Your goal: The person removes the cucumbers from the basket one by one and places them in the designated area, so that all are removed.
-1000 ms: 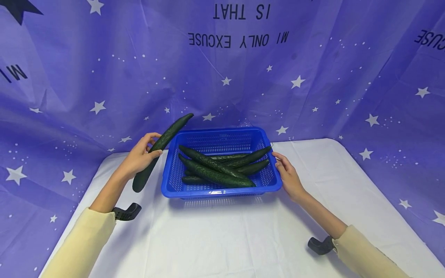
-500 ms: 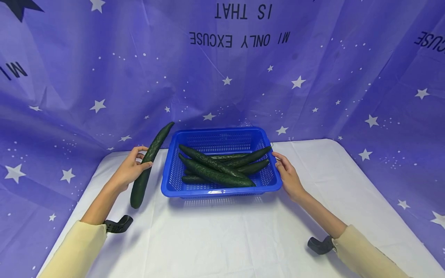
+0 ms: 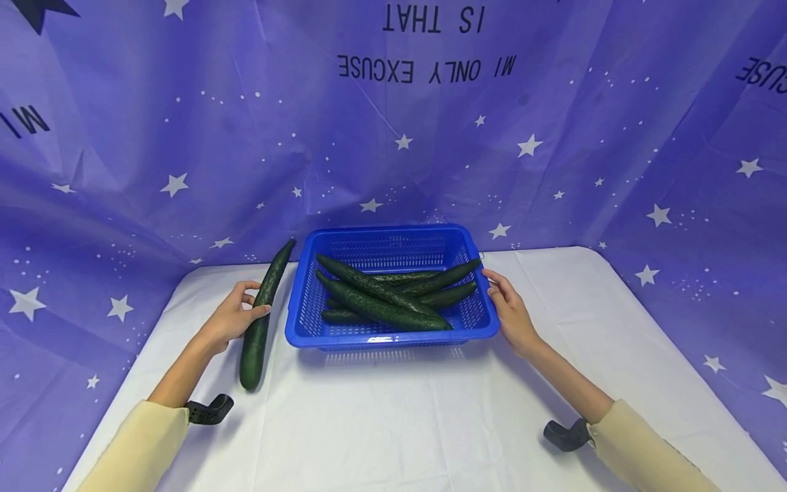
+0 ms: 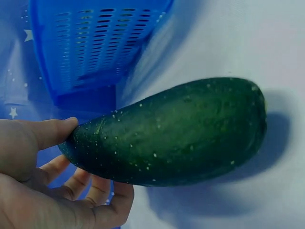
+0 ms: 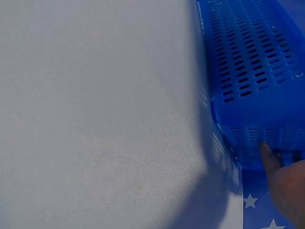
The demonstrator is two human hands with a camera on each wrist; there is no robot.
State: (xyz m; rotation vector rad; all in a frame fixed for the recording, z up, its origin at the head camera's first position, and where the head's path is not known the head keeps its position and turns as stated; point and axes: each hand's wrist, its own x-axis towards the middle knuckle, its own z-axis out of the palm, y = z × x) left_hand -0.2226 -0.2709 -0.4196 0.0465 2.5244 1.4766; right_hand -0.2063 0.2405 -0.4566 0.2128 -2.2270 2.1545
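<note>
My left hand (image 3: pixel 230 320) pinches a long dark green cucumber (image 3: pixel 257 342) about its middle, thumb on the near side and fingers on the far side. The cucumber stands just left of a blue plastic basket (image 3: pixel 393 341), its thick end toward me. In the left wrist view the thick end of the cucumber (image 4: pixel 200 129) casts a shadow on the white cloth; whether it touches the cloth I cannot tell. Several cucumbers (image 3: pixel 381 309) lie crossed in the basket. My right hand (image 3: pixel 513 314) touches the basket's right side; in the right wrist view a fairly straight digit meets the perforated wall (image 5: pixel 252 114).
A white cloth (image 3: pixel 381 424) covers the table. Behind and beside it hangs a purple curtain (image 3: pixel 430 164) with white stars and black letters. The basket stands close to the curtain at the table's far edge. Each wrist bears a black camera mount (image 3: pixel 212 410).
My left hand has carried its cucumber left and down, away from the basket toward the table, turning it more lengthwise. The right hand and the basket have stayed in place.
</note>
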